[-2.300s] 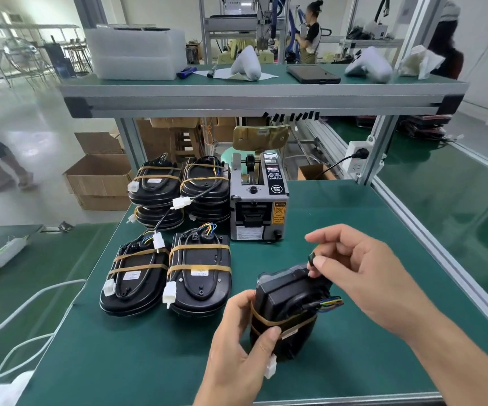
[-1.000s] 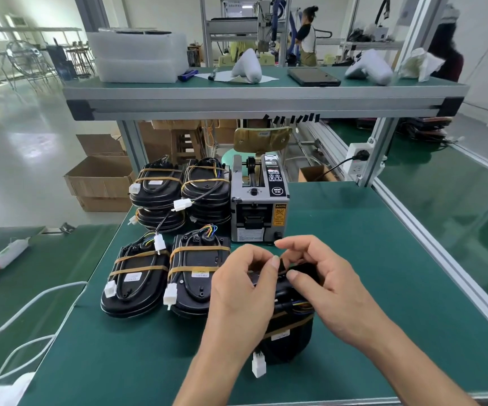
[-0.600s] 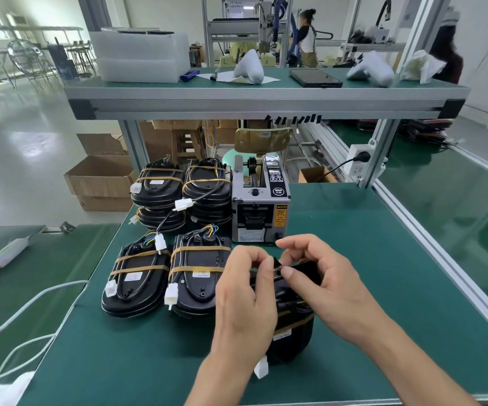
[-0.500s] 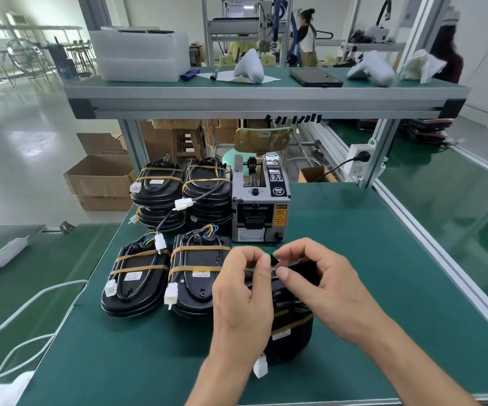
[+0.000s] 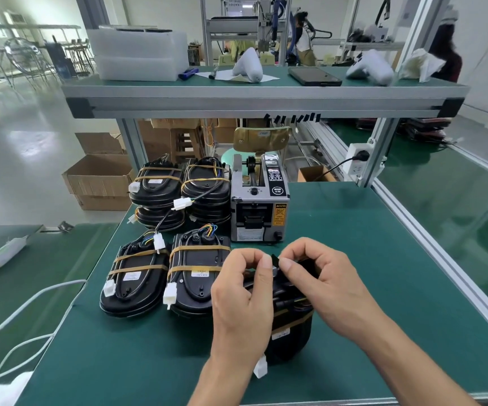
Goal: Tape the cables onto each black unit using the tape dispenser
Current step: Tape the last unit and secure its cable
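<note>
A black unit (image 5: 294, 332) with tan bands lies on the green mat near the front edge, its cables (image 5: 288, 303) running across the top and a white connector (image 5: 260, 370) hanging at its near end. My left hand (image 5: 241, 303) and my right hand (image 5: 327, 284) hover over its far end, largely hiding it. Between their fingertips both pinch a small piece of black tape (image 5: 275, 260). The grey tape dispenser (image 5: 258, 206) stands just beyond the hands.
Two banded black units (image 5: 134, 284) (image 5: 197, 276) lie left of my hands, with stacks of more units (image 5: 178, 191) behind them. A shelf (image 5: 263, 98) overhangs the bench, black tape strips (image 5: 294, 118) stuck on its edge. White cables (image 5: 17, 315) trail at left.
My left hand has left the unit's side and joined my right hand above the far end. Over the last second both hands stay there, working the tape piece between their fingertips.
</note>
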Demonstrator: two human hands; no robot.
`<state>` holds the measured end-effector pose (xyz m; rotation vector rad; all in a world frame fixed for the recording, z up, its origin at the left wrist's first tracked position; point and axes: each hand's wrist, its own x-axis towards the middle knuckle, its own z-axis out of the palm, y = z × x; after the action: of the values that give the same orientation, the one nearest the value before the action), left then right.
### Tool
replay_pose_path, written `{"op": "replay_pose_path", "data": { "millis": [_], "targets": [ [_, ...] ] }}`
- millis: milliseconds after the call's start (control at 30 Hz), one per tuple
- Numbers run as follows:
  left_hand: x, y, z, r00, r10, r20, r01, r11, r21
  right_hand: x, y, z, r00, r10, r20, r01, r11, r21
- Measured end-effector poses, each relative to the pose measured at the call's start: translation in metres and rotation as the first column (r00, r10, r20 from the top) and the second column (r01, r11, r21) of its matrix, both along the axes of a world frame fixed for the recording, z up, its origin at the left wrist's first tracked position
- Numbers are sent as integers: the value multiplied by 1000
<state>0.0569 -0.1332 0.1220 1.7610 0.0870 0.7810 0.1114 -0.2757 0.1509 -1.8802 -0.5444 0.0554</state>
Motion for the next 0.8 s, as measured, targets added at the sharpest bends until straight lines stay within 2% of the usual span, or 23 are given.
{"op": "replay_pose_path", "data": {
  "millis": [167, 433, 500, 600, 700, 800],
  "targets": [
    [-1, 3, -6, 1000, -19, 6, 20, 996, -91, 3, -1, 2, 999, 24, -46, -21, 997, 77],
    [-21, 6, -27, 997, -79, -18, 76, 991, -112, 4, -11, 18, 970, 158, -182, -118, 970, 214],
    [-24, 9, -28, 995, -93, -23, 90, 989, -114, 10, -17, 27, 950, 218, -222, -190, 972, 140],
    [-25, 12, -29, 992, -122, -37, 117, 987, -107, 24, -26, 44, 917, 269, -295, -299, 953, -58],
    [-25, 13, -28, 990, -141, -28, 139, 988, -60, 35, -24, 60, 905, 302, -299, -391, 867, -308],
    [-25, 11, -26, 988, -149, -33, 148, 988, -34, 40, -15, 69, 904, 316, -289, -420, 781, -462]
  ]
}}
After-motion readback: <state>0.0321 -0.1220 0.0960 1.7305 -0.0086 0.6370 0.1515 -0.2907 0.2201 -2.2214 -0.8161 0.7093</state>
